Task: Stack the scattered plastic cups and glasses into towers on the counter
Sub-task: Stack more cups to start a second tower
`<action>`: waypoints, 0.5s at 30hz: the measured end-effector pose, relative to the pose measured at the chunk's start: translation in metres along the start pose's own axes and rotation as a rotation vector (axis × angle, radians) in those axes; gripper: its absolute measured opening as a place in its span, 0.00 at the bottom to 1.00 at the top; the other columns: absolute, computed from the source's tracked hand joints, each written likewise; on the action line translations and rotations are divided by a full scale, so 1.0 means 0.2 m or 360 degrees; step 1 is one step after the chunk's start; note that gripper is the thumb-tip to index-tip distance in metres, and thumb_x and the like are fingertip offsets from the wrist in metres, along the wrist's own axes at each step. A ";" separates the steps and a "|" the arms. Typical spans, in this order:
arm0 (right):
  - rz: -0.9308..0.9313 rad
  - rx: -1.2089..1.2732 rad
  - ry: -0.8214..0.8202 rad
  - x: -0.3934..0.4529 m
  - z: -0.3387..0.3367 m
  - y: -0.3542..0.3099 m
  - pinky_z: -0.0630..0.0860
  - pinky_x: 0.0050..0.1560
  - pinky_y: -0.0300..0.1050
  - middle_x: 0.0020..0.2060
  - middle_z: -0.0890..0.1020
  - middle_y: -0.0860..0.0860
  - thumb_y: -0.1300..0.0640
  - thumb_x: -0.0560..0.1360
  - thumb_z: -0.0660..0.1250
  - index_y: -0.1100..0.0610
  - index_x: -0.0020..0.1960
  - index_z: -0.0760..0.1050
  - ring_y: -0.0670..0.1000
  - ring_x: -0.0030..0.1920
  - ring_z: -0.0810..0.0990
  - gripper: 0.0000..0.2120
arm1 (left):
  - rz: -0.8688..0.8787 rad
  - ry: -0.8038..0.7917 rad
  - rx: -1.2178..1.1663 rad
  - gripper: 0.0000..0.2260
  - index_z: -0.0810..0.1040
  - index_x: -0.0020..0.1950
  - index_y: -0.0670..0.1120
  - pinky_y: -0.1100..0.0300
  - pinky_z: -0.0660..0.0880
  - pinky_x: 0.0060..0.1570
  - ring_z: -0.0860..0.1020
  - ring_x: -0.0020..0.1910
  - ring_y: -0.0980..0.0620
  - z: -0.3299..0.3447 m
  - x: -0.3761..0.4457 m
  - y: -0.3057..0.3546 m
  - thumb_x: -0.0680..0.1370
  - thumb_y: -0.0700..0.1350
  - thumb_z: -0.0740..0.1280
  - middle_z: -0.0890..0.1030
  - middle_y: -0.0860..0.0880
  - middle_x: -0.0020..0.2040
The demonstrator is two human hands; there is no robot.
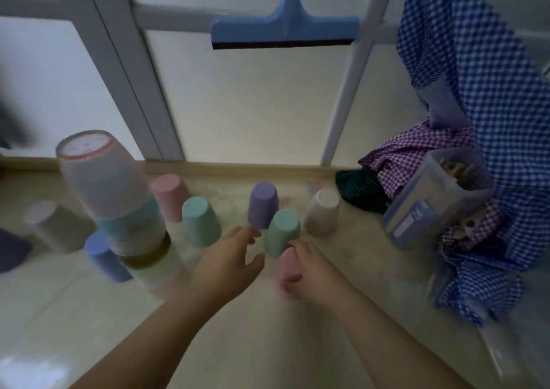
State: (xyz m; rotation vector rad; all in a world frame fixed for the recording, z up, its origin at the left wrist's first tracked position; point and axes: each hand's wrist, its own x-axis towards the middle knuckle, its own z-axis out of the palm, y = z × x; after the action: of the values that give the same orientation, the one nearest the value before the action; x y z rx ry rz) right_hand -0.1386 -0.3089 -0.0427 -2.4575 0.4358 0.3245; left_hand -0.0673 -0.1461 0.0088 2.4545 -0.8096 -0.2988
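A tall tower of upturned cups (119, 207) rises at the left of the counter (268, 344), with a whitish cup on top. Loose upturned cups stand around it: blue (102, 257), beige (50, 225), pink (171, 195), teal (201, 220), purple (263, 204), green (281, 232) and cream (323, 210). My right hand (309, 269) is closed around a pink cup (287, 272) just in front of the green one. My left hand (229, 260) is empty with fingers spread, its fingertips near the purple cup's base.
A clear plastic container (437, 198) lies tilted among blue and purple checked cloths (482, 120) at the right. A blue squeegee (284, 28) hangs on the window frame behind. A dark object (12, 251) sits at the far left edge.
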 end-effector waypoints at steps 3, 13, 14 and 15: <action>0.0007 0.0067 0.0032 0.00 -0.01 0.00 0.76 0.48 0.50 0.47 0.76 0.54 0.50 0.58 0.66 0.54 0.48 0.66 0.55 0.47 0.77 0.20 | -0.0019 -0.0027 0.0023 0.17 0.69 0.62 0.51 0.55 0.75 0.50 0.77 0.52 0.52 0.01 0.05 -0.02 0.74 0.51 0.64 0.77 0.51 0.57; -0.0183 0.0056 0.0419 -0.08 -0.57 -0.27 0.74 0.45 0.43 0.50 0.72 0.48 0.53 0.62 0.73 0.49 0.58 0.63 0.50 0.49 0.74 0.29 | -0.0013 0.0045 -0.0017 0.17 0.70 0.62 0.50 0.61 0.72 0.46 0.76 0.50 0.52 -0.12 0.19 -0.05 0.74 0.49 0.65 0.77 0.50 0.58; -0.0186 0.0061 0.0425 -0.04 -0.57 -0.28 0.74 0.48 0.46 0.52 0.72 0.48 0.53 0.62 0.73 0.49 0.59 0.63 0.51 0.50 0.73 0.29 | -0.0011 0.0056 -0.0025 0.17 0.70 0.62 0.51 0.61 0.72 0.46 0.76 0.50 0.53 -0.14 0.19 -0.05 0.74 0.49 0.65 0.77 0.50 0.58; -0.0196 0.0058 0.0406 0.01 -0.56 -0.29 0.73 0.50 0.47 0.53 0.72 0.49 0.52 0.62 0.73 0.49 0.59 0.64 0.51 0.52 0.73 0.29 | -0.0012 0.0062 -0.0034 0.17 0.70 0.62 0.51 0.62 0.71 0.45 0.75 0.50 0.54 -0.14 0.19 -0.05 0.74 0.49 0.65 0.76 0.50 0.59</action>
State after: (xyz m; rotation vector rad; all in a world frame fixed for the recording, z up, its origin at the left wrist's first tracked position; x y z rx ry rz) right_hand -0.1006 -0.3336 0.0758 -2.4853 0.3900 -0.0493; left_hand -0.0216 -0.1510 0.0260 2.4364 -0.7771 -0.2600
